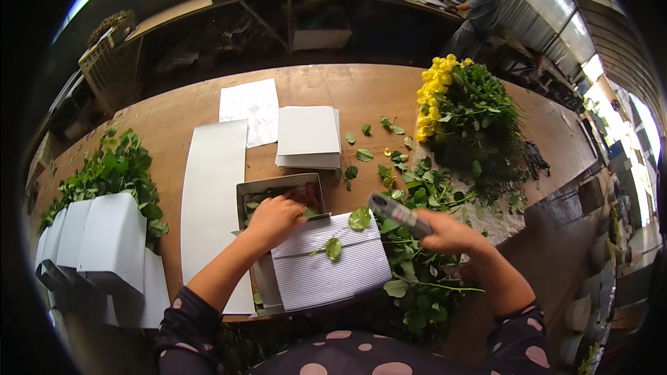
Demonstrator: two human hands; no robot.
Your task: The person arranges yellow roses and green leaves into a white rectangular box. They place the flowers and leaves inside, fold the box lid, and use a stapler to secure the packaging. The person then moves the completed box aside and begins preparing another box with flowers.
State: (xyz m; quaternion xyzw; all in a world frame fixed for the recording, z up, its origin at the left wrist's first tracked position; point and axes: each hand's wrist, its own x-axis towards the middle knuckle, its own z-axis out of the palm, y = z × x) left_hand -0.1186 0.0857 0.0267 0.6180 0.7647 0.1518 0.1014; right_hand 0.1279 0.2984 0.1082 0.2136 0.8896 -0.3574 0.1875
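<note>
1. A grey stapler (399, 214) is gripped by the right hand (450, 232) above loose green stems (417, 285) at the worktop's (180, 114) near edge.
2. The left hand (274, 219), fingers curled, is dipped into one metal tray (278, 194) beside the corrugated sheet (326, 264).
3. One yellow rose bunch (458, 114) is seen towards the right edge.

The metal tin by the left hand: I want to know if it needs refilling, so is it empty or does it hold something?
Not empty. The metal tin is open-topped, with dark bits inside; the left hand reaches in.

Wooden table (347, 87), with white paper stack (308, 136) at centre, yellow roses (458, 114) to its right, metal tray (281, 194) just below it.
</note>
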